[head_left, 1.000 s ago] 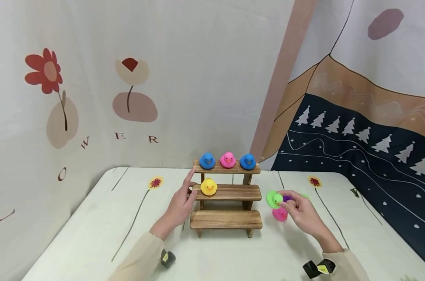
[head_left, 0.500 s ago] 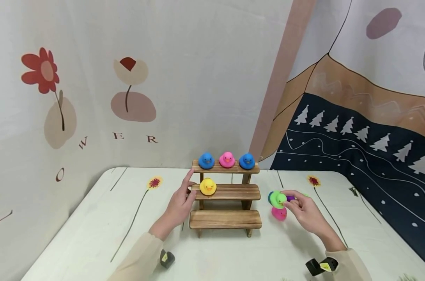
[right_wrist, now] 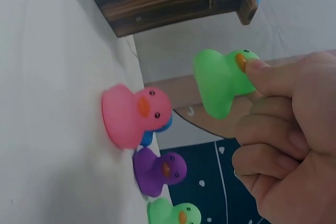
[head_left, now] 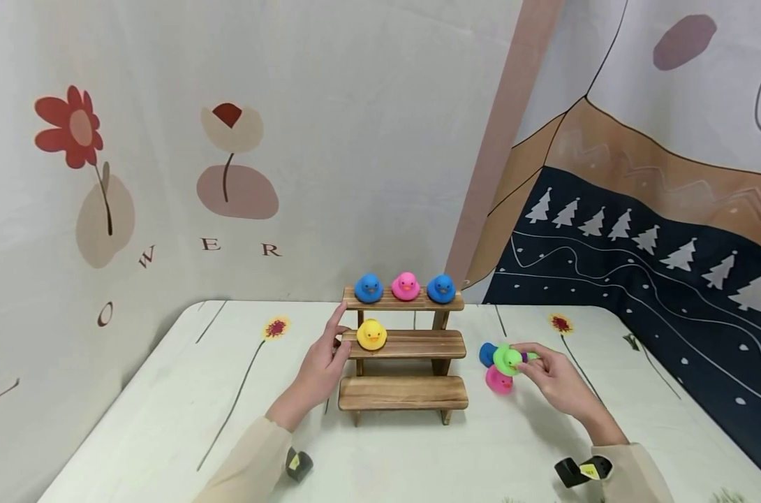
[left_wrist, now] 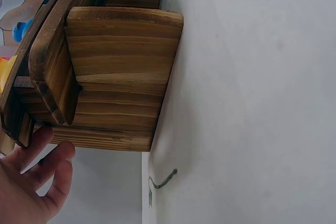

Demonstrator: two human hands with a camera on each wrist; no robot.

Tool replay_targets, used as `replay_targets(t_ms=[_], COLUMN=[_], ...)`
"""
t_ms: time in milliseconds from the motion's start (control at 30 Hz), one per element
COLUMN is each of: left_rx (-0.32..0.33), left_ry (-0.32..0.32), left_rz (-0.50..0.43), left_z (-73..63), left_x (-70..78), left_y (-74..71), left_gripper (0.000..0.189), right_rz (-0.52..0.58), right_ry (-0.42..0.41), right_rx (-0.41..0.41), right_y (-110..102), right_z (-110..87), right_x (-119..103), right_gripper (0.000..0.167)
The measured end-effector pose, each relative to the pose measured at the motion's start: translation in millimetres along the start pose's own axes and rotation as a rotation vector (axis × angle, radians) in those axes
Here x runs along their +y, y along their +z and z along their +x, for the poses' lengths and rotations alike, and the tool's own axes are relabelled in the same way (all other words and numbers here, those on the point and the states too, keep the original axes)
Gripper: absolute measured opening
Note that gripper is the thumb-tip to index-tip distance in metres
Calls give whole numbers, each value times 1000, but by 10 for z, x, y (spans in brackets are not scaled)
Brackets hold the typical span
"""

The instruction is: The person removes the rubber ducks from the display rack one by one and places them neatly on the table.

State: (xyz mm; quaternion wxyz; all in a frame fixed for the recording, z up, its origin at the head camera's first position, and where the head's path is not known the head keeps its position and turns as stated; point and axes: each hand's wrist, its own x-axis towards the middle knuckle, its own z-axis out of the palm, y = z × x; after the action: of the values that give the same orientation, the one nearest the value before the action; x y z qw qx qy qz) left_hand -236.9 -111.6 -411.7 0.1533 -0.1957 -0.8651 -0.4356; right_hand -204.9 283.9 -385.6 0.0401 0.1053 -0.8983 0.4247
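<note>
In the head view my left hand [head_left: 319, 365] holds the left end of a three-tier wooden display stand [head_left: 403, 393]. Its index finger reaches up to the top tier, and in the left wrist view some fingers [left_wrist: 55, 156] curl beside the stand's wood. A yellow rubber duck [head_left: 371, 335] sits on the middle tier near that hand. On the top tier are a blue duck [head_left: 368, 288], a pink duck [head_left: 405, 286] and another blue duck [head_left: 441, 288]. My right hand [head_left: 559, 381] pinches a green rubber duck [right_wrist: 223, 80] by its head, above the table, right of the stand.
Below the held duck, a pink duck [right_wrist: 128, 114], a purple duck [right_wrist: 157, 171] and a second green duck [right_wrist: 173, 212] stand on the table. A blue duck [head_left: 488, 354] is behind the pink one. A patterned cloth wall [head_left: 355, 140] rises behind the table.
My right hand has shifted slightly to the right with the green duck, so the blue duck behind it now shows. The left hand stays at the stand.
</note>
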Motion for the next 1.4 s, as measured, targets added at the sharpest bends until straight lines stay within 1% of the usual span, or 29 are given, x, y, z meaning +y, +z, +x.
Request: replay_targets(t_ms=[133, 367, 500, 733, 1000, 1133, 1333, 1400], left_rx=[2, 3, 5, 9, 10, 7, 13, 11], left_ry=[4, 0, 2, 16, 35, 30, -1, -3], left_rz=[3, -5, -4, -11, -19, -23, -14, -15], left_z=[3, 6, 5, 16, 42, 40, 16, 11], left_x=[2, 12, 11, 3, -3, 0, -3, -7], left_y=[4, 14, 19, 25, 37, 36, 20, 19], left_gripper=[64, 64, 64, 63, 63, 63, 64, 64], right_rz=[-34, -56, -73, -63, -59, -56, -49, -47], right_ry=[-6, 42, 36, 56, 94, 103, 119, 127], right_rx=[-4, -28, -41, -85, -113, -115, -124, -128], right_y=[-39, -130, -180, -234, -262, -263, -232, -224], right_z=[4, 9, 7, 17, 20, 19, 35, 36], right_x=[43, 97, 141, 247, 291, 320, 391, 405], right_gripper=[34, 35, 34, 35, 38, 37, 37, 37])
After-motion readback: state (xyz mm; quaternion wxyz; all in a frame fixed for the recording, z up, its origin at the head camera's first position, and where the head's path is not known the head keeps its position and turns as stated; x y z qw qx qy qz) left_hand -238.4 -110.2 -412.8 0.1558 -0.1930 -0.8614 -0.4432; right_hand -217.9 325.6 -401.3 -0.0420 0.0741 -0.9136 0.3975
